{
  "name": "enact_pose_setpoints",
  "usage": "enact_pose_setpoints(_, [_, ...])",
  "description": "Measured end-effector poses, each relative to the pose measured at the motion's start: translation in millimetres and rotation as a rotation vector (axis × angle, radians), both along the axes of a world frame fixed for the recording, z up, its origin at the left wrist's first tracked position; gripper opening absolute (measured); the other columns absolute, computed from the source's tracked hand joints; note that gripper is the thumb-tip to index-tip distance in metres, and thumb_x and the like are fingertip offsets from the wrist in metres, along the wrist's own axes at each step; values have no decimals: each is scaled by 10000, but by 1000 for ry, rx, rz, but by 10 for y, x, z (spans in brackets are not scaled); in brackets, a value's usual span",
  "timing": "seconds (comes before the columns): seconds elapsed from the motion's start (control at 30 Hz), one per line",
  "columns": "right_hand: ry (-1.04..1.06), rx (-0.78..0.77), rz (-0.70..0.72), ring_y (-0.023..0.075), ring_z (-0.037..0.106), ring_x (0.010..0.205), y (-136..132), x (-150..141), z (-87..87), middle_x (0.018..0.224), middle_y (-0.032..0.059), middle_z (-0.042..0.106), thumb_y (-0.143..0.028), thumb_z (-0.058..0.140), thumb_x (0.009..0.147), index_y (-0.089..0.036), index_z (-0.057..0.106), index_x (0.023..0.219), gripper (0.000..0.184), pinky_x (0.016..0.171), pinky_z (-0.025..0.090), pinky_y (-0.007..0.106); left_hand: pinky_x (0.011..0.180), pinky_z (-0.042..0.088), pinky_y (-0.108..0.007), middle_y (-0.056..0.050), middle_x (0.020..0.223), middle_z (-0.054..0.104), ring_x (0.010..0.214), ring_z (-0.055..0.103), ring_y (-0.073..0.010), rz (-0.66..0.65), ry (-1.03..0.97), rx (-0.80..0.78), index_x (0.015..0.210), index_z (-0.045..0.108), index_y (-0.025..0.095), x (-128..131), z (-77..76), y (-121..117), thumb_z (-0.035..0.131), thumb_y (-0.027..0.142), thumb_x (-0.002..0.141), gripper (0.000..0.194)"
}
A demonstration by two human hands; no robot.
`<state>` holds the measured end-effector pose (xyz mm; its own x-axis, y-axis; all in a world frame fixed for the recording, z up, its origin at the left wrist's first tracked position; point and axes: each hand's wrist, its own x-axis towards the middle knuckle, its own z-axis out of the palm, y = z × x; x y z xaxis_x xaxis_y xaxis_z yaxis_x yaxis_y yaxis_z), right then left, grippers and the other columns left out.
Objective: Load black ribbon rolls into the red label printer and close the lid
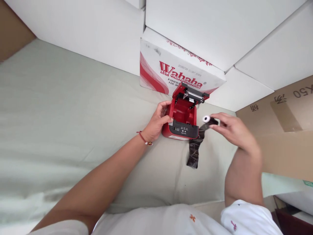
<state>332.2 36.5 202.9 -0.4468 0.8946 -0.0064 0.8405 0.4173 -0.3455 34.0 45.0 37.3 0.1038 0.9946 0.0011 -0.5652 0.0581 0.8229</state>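
A small red and black printer (180, 132) stands on the cloth with its lid (193, 93) tipped up and its red inner bay showing. My left hand (158, 119) grips the printer's left side, the thumb on the front corner and the fingers along the wall. Right of the printer, my right hand (228, 125) pinches a small paper roll (206, 119) by its far end. The roll's white end with a dark core hole faces the printer, and its outside is black. A crumpled strip of black film (194, 151) trails below the roll, beside the printer's front right corner.
A white and red Wahaha carton (156, 70) stands right behind the printer's raised lid. Large white boxes (186, 26) line the back. A brown cardboard box (281, 143) rises on the right. Pale green cloth (73, 98) covers the surface.
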Motion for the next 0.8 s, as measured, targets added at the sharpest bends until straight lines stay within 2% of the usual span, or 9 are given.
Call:
enact_pose_setpoints(0.07, [73, -47, 63, 144, 645, 669, -156, 115, 346, 1229, 79, 844, -442, 778, 1077, -309, 867, 1313, 285, 609, 547, 311, 1260, 522, -474, -25, 1388, 710, 1424, 627, -301, 1, 5, 7, 1352, 617, 310, -4, -13, 5, 838, 299, 678, 709])
enact_pose_setpoints(0.1, [117, -96, 148, 151, 691, 721, -215, 138, 491, 1231, 77, 838, -425, 782, 1082, -333, 875, 1321, 272, 619, 561, 297, 1261, 524, -472, -23, 1385, 712, 1424, 630, -298, 3, 8, 11, 1353, 616, 311, -5, -20, 7, 837, 299, 686, 703])
enact_pose_setpoints(0.2, [204, -262, 368, 189, 790, 910, -259, 34, 659, 1193, 74, 839, -383, 799, 1082, -369, 886, 1341, 274, 731, 623, 287, 1266, 527, -474, -22, 1378, 719, 1427, 639, -294, 4, 19, 31, 1358, 614, 316, -5, -40, 16, 833, 299, 710, 684])
enact_pose_setpoints(0.27, [207, -292, 358, 196, 785, 921, -173, -154, 524, 1191, 82, 839, -384, 794, 1082, -335, 881, 1361, 297, 776, 636, 306, 1263, 533, -480, -26, 1380, 725, 1424, 648, -296, 7, 30, 51, 1363, 612, 316, -4, -62, 23, 828, 303, 721, 678])
enact_pose_setpoints(0.37, [94, -171, 160, 205, 762, 890, 24, -512, 144, 1225, 105, 829, -325, 778, 1054, -240, 865, 1375, 343, 821, 642, 353, 1242, 556, -491, -39, 1386, 738, 1397, 675, -300, 18, 71, 107, 1393, 601, 309, 5, -123, 29, 813, 335, 769, 660])
enact_pose_setpoints(0.47, [-123, -27, -20, 308, 795, 1122, 162, -860, -129, 1315, 142, 822, -243, 743, 1033, -197, 843, 1414, 397, 1016, 641, 458, 1244, 573, -503, -71, 1498, 715, 1427, 681, -306, 74, 152, 207, 1438, 584, 303, 34, -192, 6, 757, 370, 856, 611])
enact_pose_setpoints(0.57, [-331, -17, -131, 391, 775, 1302, 193, -1144, -172, 1435, 169, 805, -252, 667, 1081, -194, 792, 1509, 450, 1108, 609, 523, 1337, 518, -554, -131, 1620, 642, 1556, 609, -327, 276, 390, 371, 1437, 608, 276, 93, -216, -84, 674, 382, 969, 484])
enact_pose_setpoints(0.7, [-511, -56, -187, 415, 786, 1294, 204, -1389, -133, 1475, 175, 806, -264, 604, 1099, -221, 788, 1477, 422, 1015, 616, 498, 1339, 503, -656, -148, 1473, 698, 1544, 620, -362, 652, 743, 718, 1413, 641, 259, 199, -166, -298, 604, 435, 1071, 386])
enact_pose_setpoints(0.8, [-552, -84, -188, 402, 790, 1305, 289, -1473, -187, 1453, 164, 827, -254, 584, 1093, -259, 785, 1462, 421, 983, 608, 462, 1289, 536, -653, -124, 1339, 756, 1496, 684, -377, 724, 906, 922, 1379, 677, 275, 261, -116, -451, 585, 516, 1068, 404])
